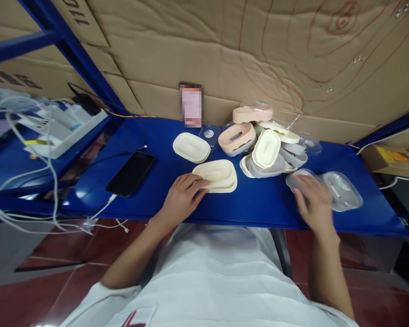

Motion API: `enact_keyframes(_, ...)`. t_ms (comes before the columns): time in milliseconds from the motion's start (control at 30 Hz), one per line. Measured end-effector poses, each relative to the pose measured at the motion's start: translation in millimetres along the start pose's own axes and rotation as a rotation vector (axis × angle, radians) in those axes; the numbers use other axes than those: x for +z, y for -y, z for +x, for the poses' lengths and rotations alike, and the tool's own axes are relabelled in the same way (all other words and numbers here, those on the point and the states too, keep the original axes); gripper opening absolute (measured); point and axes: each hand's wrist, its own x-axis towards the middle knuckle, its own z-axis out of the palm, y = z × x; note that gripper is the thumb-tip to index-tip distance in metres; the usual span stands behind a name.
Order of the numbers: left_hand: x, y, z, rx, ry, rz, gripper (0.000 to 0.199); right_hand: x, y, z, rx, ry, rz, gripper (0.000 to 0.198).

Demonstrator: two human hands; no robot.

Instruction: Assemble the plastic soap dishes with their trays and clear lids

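Cream dish (218, 170) lies on the tabletop (255, 204), its edge pinched by the left hand (181, 198); the blurred right hand (315, 200) overlaps a clear shell (347, 194), its grip unclear.

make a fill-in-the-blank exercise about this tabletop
The left hand touches pale oval pieces on a tabletop coloured ____.
The right hand is at clear plastic packaging to the ____ of the pile.
The black phone lies on the tabletop's ____ side.
The upright sheet behind the tabletop is made of ____.

Missing words: blue; right; left; cardboard.
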Motion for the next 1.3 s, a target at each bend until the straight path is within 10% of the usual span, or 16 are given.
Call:
enact_keyframes(367, -20.9, -54.0, -22.2, 0.229, 0.222, -0.156, 0.017, 31.4, 40.9, 73.5, -0.194, 0.142, 0.093, 0.025)
enact_keyframes(533, -2.3, -59.4, -17.9, 0.272, 0.307, -0.206, 0.014, 15.9, 75.2, 62.5, -0.216, 0.100, 0.275, 0.032)
enact_keyframes(833, 20.2, -47.1, -30.9, 0.073, 0.051, -0.211, 0.055, 10.6, 127.5, 24.1, -0.360, 0.173, 0.328, 0.026)
enact_keyframes(1000, 13.9, -40.7, -26.9, 0.195, 0.144, -0.113, 0.034, 26.8, 146.8, 18.0, -0.440, 0.245, 0.285, 0.035)
enact_keyframes(1300, 5.4, -35.5, -25.3, 0.250, 0.135, -0.121, 0.027, 24.6, 97.6, 27.0, -0.300, 0.246, 0.350, 0.049)
